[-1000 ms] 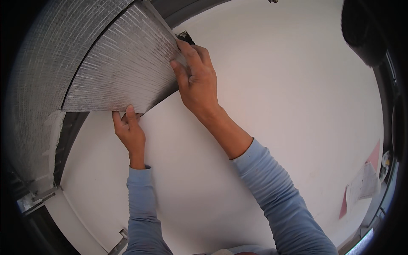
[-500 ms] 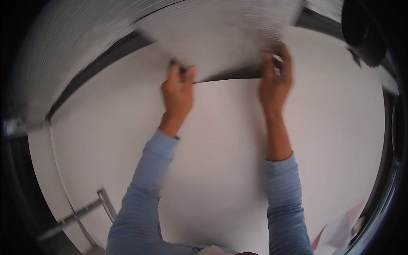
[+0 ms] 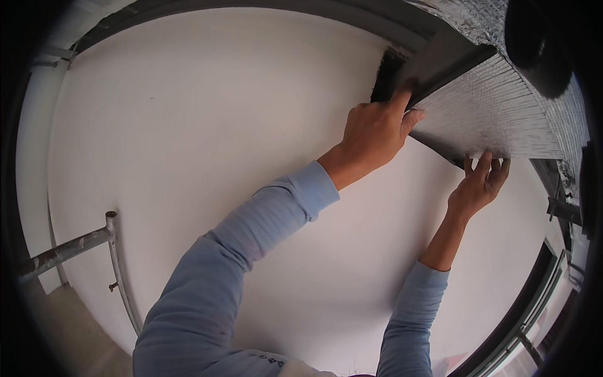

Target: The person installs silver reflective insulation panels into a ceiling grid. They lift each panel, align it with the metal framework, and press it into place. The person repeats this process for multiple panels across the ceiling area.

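A silvery, foil-faced panel (image 3: 496, 107) with a dark grey edge strip slants across the upper right, against the white wall (image 3: 220, 107). My left hand (image 3: 377, 132) grips its left corner, index finger along the dark edge and thumb on the foil side. Lower and to the right, my right hand (image 3: 476, 188) holds the panel's bottom edge with its fingertips; part of those fingers is hidden behind it. Beside my left hand, a dark, rough-edged opening (image 3: 386, 75) shows in the wall, partly covered by the panel.
A dark grey beam (image 3: 276, 7) runs along the top of the wall. Foil insulation (image 3: 483, 19) lines the overhead area at right. A metal scaffold pipe (image 3: 69, 251) stands at left. At lower right there is a dark frame (image 3: 521, 308).
My view has swung, so hands and panel now appear further right. The left hand has come up to the panel's dark edge; the right hand sits lower on its bottom edge.
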The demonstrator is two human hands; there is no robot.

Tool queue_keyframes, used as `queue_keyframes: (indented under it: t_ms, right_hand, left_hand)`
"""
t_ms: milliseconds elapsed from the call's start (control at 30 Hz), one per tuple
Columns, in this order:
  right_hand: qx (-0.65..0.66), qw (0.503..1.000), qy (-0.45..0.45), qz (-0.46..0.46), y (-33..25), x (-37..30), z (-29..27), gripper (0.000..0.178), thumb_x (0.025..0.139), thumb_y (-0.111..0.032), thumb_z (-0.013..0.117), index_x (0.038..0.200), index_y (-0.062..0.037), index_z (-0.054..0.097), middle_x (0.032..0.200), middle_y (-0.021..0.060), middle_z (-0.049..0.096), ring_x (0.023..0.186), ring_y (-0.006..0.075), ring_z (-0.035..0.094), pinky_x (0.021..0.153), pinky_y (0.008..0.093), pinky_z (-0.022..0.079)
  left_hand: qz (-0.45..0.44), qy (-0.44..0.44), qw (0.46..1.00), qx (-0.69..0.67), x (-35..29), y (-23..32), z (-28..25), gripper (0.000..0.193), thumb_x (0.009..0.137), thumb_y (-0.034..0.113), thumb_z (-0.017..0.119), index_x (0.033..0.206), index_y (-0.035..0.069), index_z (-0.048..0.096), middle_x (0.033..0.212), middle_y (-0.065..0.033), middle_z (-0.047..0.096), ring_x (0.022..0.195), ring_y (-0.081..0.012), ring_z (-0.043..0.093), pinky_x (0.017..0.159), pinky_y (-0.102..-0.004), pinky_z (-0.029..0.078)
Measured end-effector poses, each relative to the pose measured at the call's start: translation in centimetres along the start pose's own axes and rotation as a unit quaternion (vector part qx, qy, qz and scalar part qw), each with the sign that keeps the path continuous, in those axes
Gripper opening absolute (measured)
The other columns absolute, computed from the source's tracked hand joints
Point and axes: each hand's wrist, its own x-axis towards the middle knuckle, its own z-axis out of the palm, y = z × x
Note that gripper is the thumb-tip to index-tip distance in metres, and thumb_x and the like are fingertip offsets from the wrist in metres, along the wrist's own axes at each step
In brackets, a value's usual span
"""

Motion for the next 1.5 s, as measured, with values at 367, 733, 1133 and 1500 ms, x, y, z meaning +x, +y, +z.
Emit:
queue_keyframes:
  t_ms: [367, 733, 1133, 1500]
  right_hand:
    - [-0.013, 1.000, 0.012, 0.002, 0.1, -0.4, 0.0, 0.071, 0.104, -0.026, 0.062, 0.157, 0.0049, 0.026, 0.149, 0.0287, 0.043, 0.132, 0.0326, 0.056, 0.100, 0.0450, 0.060]
    - [-0.170, 0.982, 0.016, -0.085, -0.1, 0.5, -1.0, 0.060, 0.102, -0.025, 0.066, 0.149, 0.0053, 0.046, 0.136, 0.0199, 0.062, 0.114, 0.0196, 0.066, 0.091, 0.0310, 0.054]
    - [-0.029, 0.999, 0.013, 0.023, 0.0, 0.1, -0.4, 0.067, 0.101, -0.015, 0.067, 0.156, 0.0045, 0.034, 0.143, 0.0225, 0.055, 0.127, 0.0282, 0.060, 0.101, 0.0415, 0.056]
    - [-0.051, 0.996, 0.041, -0.060, 3.2, 0.7, -0.2, 0.049, 0.099, -0.013, 0.069, 0.145, -0.0031, 0.055, 0.119, 0.0116, 0.065, 0.098, 0.0192, 0.064, 0.083, 0.0327, 0.054]
  left_hand:
    - [0.031, 0.062, 0.997, -0.028, 0.3, -1.2, 1.5, 0.052, 0.100, 0.038, 0.067, 0.122, -0.008, 0.056, 0.080, -0.0152, 0.074, 0.070, -0.0293, 0.076, 0.059, -0.0366, 0.060]
    - [0.047, 0.067, 0.996, 0.022, 0.5, -1.0, 1.5, 0.042, 0.099, 0.038, 0.068, 0.101, -0.003, 0.063, 0.055, -0.0072, 0.060, 0.044, -0.0219, 0.060, 0.044, -0.0327, 0.046]
    - [0.030, 0.083, 0.996, 0.009, 0.7, -0.7, 1.7, 0.042, 0.097, 0.041, 0.071, 0.096, -0.001, 0.067, 0.054, -0.0077, 0.059, 0.045, -0.0233, 0.060, 0.046, -0.0351, 0.047]
    - [-0.036, 0.090, 0.995, -0.008, 0.7, -0.9, 1.6, 0.033, 0.096, 0.032, 0.075, 0.101, -0.001, 0.071, 0.079, -0.0135, 0.071, 0.069, -0.0182, 0.065, 0.067, -0.0334, 0.052]
